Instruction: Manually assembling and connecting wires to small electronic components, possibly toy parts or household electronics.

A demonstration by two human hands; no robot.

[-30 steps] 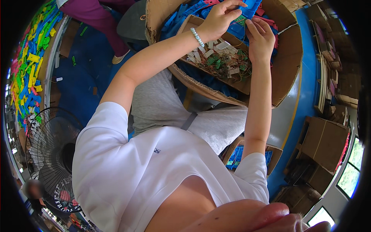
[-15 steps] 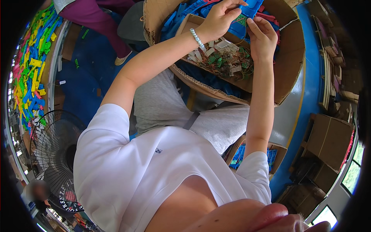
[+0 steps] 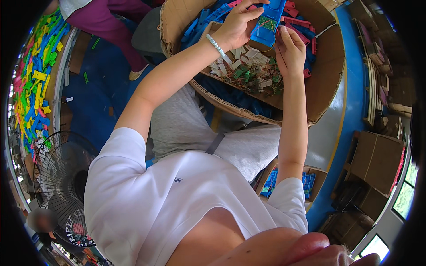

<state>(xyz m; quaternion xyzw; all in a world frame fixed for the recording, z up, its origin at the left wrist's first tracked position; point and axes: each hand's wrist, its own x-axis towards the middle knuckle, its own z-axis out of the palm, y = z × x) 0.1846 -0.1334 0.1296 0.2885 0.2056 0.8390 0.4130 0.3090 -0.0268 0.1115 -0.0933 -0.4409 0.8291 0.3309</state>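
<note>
1 blue casing, long axis outward, in gripping left hand; right hand, hold unclear

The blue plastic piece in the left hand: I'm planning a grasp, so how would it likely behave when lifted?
The blue plastic piece is probably stiff, given its straight edges. The green circuit board on it may be fragile, since it sits exposed.

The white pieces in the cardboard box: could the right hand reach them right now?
Probably yes: the right hand is over the open cardboard box, close to the white pieces, which look mostly uncovered, though tangled wires lie among them.
</note>
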